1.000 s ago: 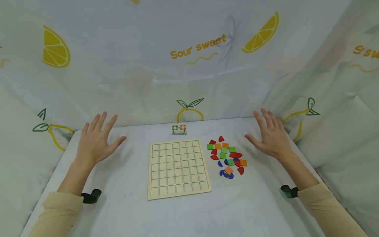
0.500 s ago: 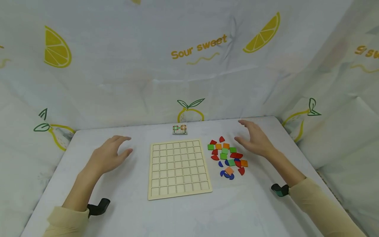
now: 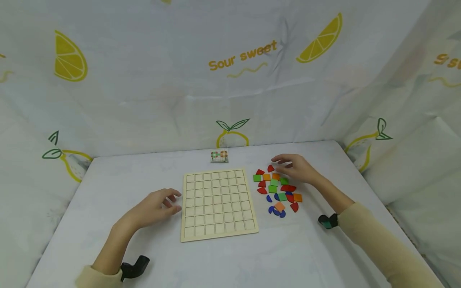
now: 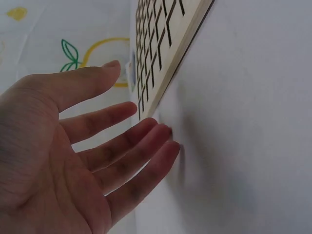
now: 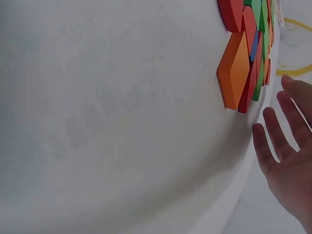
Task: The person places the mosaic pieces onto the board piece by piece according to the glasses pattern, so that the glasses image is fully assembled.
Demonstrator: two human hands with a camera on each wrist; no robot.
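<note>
The coloured pieces [image 3: 273, 189] lie right of centre in the head frame. At their upper right side is the right hand [image 3: 296, 168], its fingers apart and slightly bent. The board [image 3: 218, 207] lies at lower centre; the left hand [image 3: 156, 209] is just beside its left edge, fingers also apart.

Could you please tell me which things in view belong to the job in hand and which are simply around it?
Seemingly part of the job:
board, beside the left hand
coloured pieces, near the right hand
probably the printed card

Seemingly just surroundings:
table
lemon-print backdrop
wrist cameras
</note>
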